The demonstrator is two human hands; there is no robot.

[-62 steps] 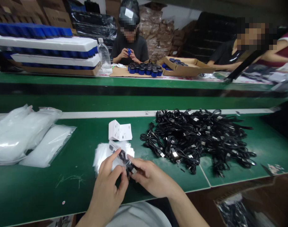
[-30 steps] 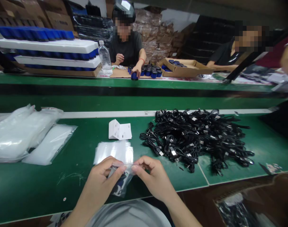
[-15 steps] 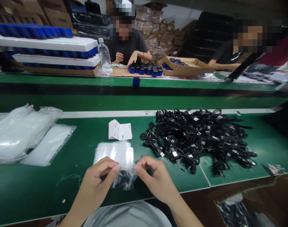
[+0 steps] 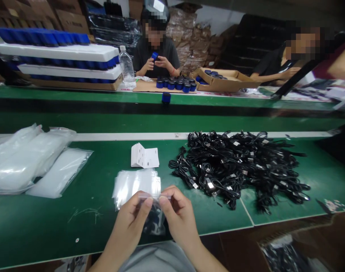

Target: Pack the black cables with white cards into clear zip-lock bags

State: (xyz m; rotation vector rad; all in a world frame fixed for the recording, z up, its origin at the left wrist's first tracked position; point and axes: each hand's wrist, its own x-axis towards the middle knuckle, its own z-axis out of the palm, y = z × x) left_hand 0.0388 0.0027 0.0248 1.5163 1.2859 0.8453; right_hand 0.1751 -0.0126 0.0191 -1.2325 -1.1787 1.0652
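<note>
A small clear zip bag [image 4: 154,222] with something black inside hangs between my hands at the near edge of the green table. My left hand [image 4: 132,219] pinches its top strip, thumb in front. My right hand [image 4: 178,213] pinches the same strip a little to the right, thumb close to the other one. The black contents are partly hidden by glare and fingers. Just beyond lies a stack of flat clear bags [image 4: 135,183], and behind it a folded stack of white printed cards [image 4: 145,156]. A heap of black USB cables [image 4: 237,162] spreads to the right.
Large packs of clear bags [image 4: 30,162] lie at left. Across the table, a person handles a blue object [image 4: 154,56] behind rows of blue-and-black round items [image 4: 176,84]. A water bottle [image 4: 126,66] stands by stacked foam trays [image 4: 70,51]. A lower box [image 4: 286,253] holds bagged items.
My hands have come closer together along the bag's top, and the bag has shifted slightly right. The person opposite has raised a blue object in both hands.
</note>
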